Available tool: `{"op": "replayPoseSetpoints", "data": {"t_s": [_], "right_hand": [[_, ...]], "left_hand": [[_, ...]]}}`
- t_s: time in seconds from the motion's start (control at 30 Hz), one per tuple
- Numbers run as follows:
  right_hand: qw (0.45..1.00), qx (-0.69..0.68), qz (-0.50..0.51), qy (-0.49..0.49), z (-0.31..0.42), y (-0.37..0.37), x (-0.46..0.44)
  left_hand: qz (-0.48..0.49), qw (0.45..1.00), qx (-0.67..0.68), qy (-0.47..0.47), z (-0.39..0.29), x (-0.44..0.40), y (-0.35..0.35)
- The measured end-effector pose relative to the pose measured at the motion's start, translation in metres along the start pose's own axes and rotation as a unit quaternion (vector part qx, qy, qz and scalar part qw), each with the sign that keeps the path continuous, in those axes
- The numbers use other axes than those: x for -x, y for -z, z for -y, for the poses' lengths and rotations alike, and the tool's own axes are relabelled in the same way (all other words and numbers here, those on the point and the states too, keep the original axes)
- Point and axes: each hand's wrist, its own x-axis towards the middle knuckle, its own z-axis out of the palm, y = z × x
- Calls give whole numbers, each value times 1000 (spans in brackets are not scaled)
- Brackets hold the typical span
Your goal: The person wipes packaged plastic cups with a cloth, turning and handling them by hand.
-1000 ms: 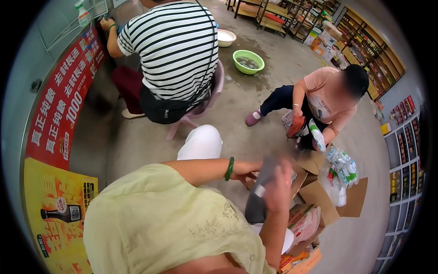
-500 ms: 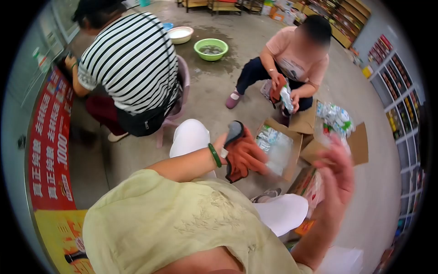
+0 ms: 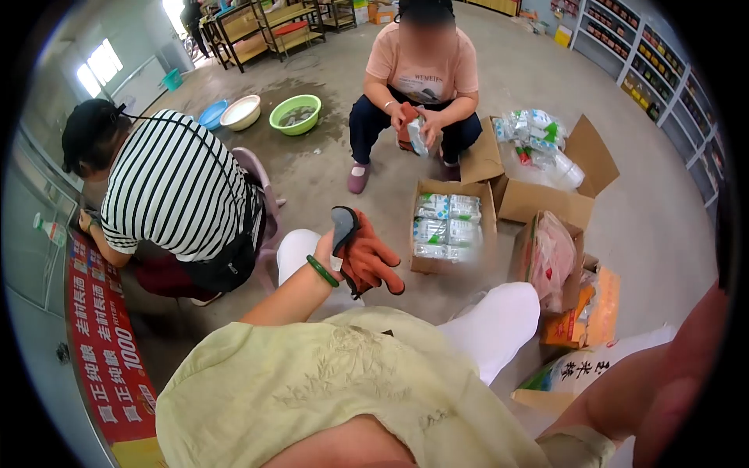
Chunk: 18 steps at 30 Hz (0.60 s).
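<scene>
An orange-and-black work glove (image 3: 370,261) hangs over my left hand (image 3: 331,253), just beyond the green bangle; the fingers are mostly hidden, but the hand appears closed on the glove. My right arm is raised close to the camera at the lower right, large and blurred, and the fingers of that hand cannot be made out. Ahead of my knees, an open cardboard box (image 3: 419,266) holds several white-and-green plastic packets (image 3: 431,231). Across from me a squatting person (image 3: 425,66) holds an orange glove and a silvery packet in both hands.
A seated person in a striped top (image 3: 175,183) is at the left. Behind are a green basin (image 3: 308,125) and a white basin (image 3: 240,113). On the right stand a box of plastic bags (image 3: 546,204), a box with a pink bag (image 3: 552,265), an orange box (image 3: 601,312) and a sack (image 3: 601,363).
The view has swung right. My hands have parted: the left stays with the glove, while the right has moved away to the right edge and up close to the camera.
</scene>
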Motion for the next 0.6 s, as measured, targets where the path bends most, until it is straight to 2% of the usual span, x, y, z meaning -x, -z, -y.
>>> {"op": "replayPoseSetpoints", "data": {"t_s": [0.3, 0.37, 0.5, 0.57, 0.6], "right_hand": [[997, 59, -7, -42, 2, 22, 32], [997, 62, -6, -49, 7, 21, 36], [992, 92, 1, -82, 17, 29, 46], [987, 122, 1, -104, 22, 34, 53], [984, 137, -2, -118, 24, 37, 55]], "left_hand": [[51, 992, -113, 36, -5, 9, 4], [91, 983, -140, 77, -3, 12, -2], [99, 968, -191, 130, -3, 14, 0], [96, 963, -188, 167, -6, 10, 12], [112, 967, -143, 181, -10, 0, 30]]}}
